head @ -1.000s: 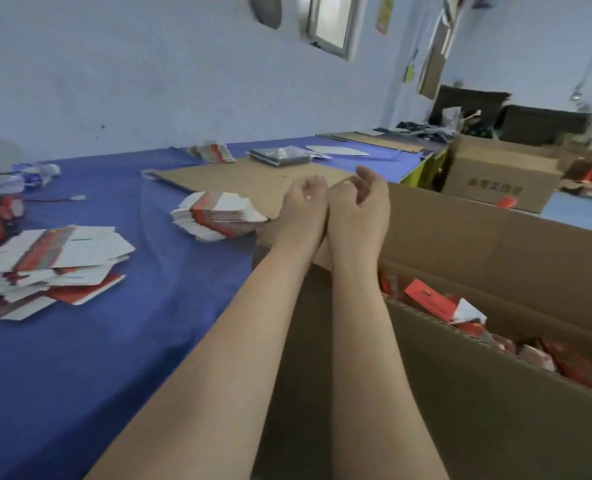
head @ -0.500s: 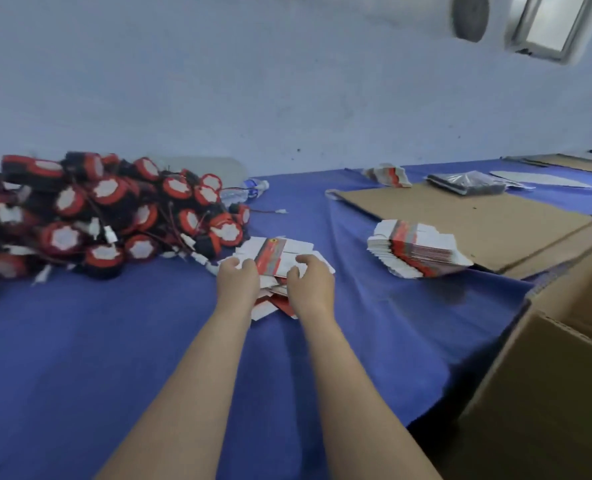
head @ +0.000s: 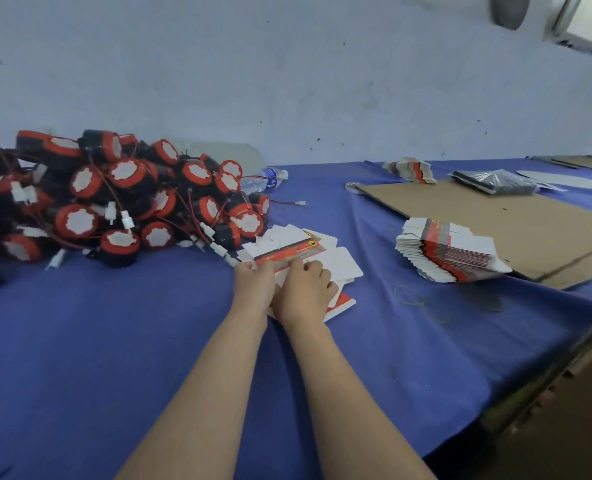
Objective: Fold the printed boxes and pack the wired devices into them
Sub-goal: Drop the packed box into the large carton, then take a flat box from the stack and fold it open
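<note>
Fingers [head: 246, 268] of the left hand [head: 254, 287] and of the right hand [head: 305, 294] are curled and pressed close together, pinching the near edge of the top box blank [head: 287, 249], which lies flat on a small loose pile of blanks near the middle of the worktop [head: 114, 358]. Progress is judged to be at the start of a cycle: no folded box is visible, the blank in hand is unfolded, and no device is seen packed. The wired devices [head: 121, 199], red-faced with black bodies and trailing leads, lie in a large heap toward the far left corner, its nearest leads just beside the blanks. A banded stack of flat boxes [head: 450, 254] waits toward the right edge, partly over a cardboard sheet [head: 495, 220], with a further small bundle [head: 410, 171] by the far edge. Folding, loading and closing all appear outstanding. Both forearms reach forward side by side, the hands touching, palms down, wrists low over the blue cloth. Thumb positions cannot be determined.
</note>
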Demonstrator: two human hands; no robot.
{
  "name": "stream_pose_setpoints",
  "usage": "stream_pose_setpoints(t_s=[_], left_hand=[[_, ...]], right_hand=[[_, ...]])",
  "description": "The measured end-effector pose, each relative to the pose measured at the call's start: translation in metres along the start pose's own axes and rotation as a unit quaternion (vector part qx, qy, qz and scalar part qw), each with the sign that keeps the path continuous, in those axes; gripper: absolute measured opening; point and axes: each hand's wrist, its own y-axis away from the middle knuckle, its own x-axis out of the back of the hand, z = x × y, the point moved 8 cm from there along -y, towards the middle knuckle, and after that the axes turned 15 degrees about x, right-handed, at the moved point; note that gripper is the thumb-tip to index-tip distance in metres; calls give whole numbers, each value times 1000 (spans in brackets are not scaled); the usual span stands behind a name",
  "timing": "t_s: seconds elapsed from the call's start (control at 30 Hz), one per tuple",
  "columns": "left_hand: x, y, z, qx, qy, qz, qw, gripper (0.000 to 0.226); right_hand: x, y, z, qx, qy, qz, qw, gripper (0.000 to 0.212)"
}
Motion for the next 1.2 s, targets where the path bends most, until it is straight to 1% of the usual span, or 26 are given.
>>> stream_pose_setpoints(t_s=[0.07, 0.1, 0.17, 0.23, 0.3, 0.33, 0.37, 0.43, 0.47, 0.5, 0.53, 0.6, 0.63, 0.67, 0.7, 0.73, 0.77, 0.8, 0.87, 0.9, 0.93, 1.0, 1.03, 1.13, 1.17, 1.2], left_hand=[[4, 1, 0, -1, 14, 4, 1000, 42], [6, 1, 1, 0, 24, 2, 1000, 43], [10, 2, 6, -10, 38, -5, 999, 34], [16, 8, 19, -51, 25, 5, 998, 24], [30, 15, 37, -108, -16, 40, 993, 21], [39, 19, 45, -130, -27, 53, 990, 20], [50, 23, 53, -148, -34, 64, 986, 18], [79, 32, 68, -185, -38, 89, 978, 13], [94, 38, 75, -206, -39, 102, 973, 12], [109, 43, 80, -228, -43, 113, 966, 11], [123, 48, 84, -250, -50, 123, 959, 11], [147, 57, 87, -277, -67, 145, 947, 10], [159, 61, 85, -283, -68, 161, 943, 10], [172, 64, 83, -288, -59, 175, 940, 17], [185, 67, 80, -287, -39, 185, 939, 28], [198, 70, 77, -285, -14, 195, 938, 38], [212, 72, 75, -284, 8, 211, 935, 47], [225, 74, 72, -286, 27, 230, 930, 52], [246, 79, 68, -297, 40, 283, 911, 39], [252, 82, 66, -303, 37, 307, 901, 39], [256, 82, 63, -311, 37, 321, 894, 47], [260, 80, 55, -315, 43, 328, 890, 60], [261, 79, 51, -317, 41, 330, 888, 62], [260, 77, 46, -329, 1, 354, 875, 60], [258, 76, 45, -333, -21, 361, 871, 62], [255, 76, 45, -338, -44, 362, 868, 70]], right_hand=[[5, 2, 4, -17, -45, 3, 999, 48], [10, 4, 7, -33, -88, 10, 996, 52], [18, 8, 10, -54, -193, 27, 979, 57], [24, 12, 3, -35, -269, 23, 962, 58], [28, 15, -11, 16, -316, 11, 949, 60], [34, 16, -19, 46, -334, 26, 941, 61], [44, 16, -24, 68, -350, 63, 932, 59], [67, 14, -28, 63, -386, 168, 905, 56], [74, 12, -31, 48, -408, 197, 890, 56], [75, 7, -38, 39, -430, 197, 880, 57], [72, 1, -52, 44, -445, 176, 877, 56], [60, -4, -90, 82, -466, 123, 873, 46], [53, -3, -111, 102, -485, 112, 861, 37], [47, 0, -130, 120, -505, 111, 847, 27], [40, 5, -147, 133, -524, 111, 834, 19], [30, 10, -162, 143, -535, 105, 826, 16], [19, 17, -175, 150, -541, 92, 822, 17], [7, 23, -185, 155, -542, 76, 822, 17], [-17, 35, -196, 152, -542, 50, 825, 17], [-27, 41, -198, 144, -541, 41, 828, 17], [-35, 45, -199, 139, -539, 37, 830, 17], [-43, 49, -199, 145, -534, 44, 832, 15], [-43, 50, -199, 151, -530, 51, 833, 17], [-38, 50, -200, 164, -519, 65, 836, 33], [-38, 51, -200, 170, -517, 68, 836, 38], [-39, 52, -202, 178, -514, 70, 836, 42]])
